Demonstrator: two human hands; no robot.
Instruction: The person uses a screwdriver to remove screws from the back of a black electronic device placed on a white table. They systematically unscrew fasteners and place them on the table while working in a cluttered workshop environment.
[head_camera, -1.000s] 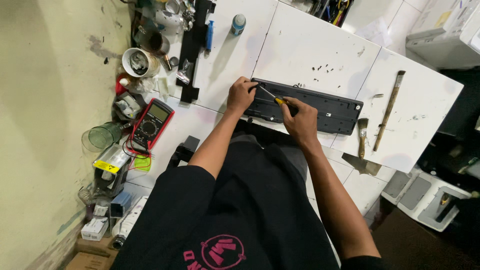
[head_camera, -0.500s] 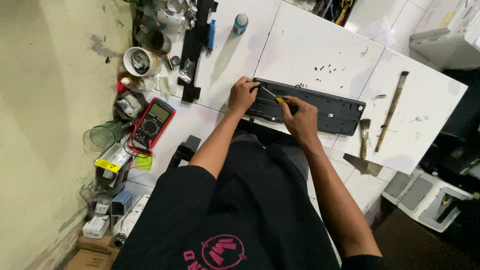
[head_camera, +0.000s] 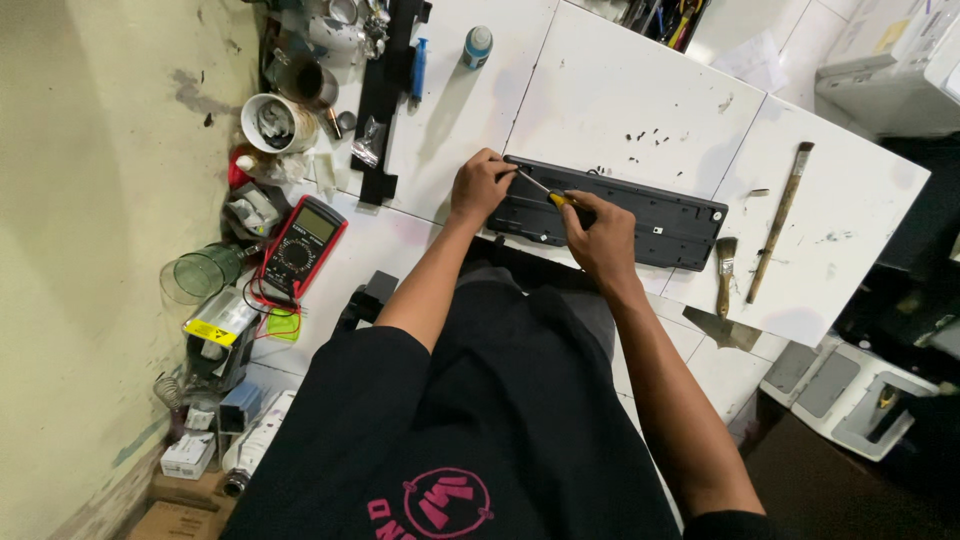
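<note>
Screwdriver (head_camera: 545, 190) with yellow-and-black handle clamped in right hand (head_camera: 600, 235), thin shaft angled up-left toward left hand (head_camera: 478, 188). Left hand curled together at the tip, fingers pinched around it, pressing on the near-left end of long black panel (head_camera: 610, 215) lying flat across white tiled bench (head_camera: 640, 110). Risk, as a judgement: tip skidding off the screw head and jabbing the pinching fingers (shaft held at a slant, not square to the panel), or a loosened screw rolling off among small dark specks (head_camera: 648, 133) already scattered behind. Hard to make out: screw itself and tip, both hidden under left fingers. Red multimeter (head_camera: 303, 246) well apart at left; two brushes (head_camera: 775, 225) lying at right, untouched. Right end of bench cut off by frame edge.
</note>
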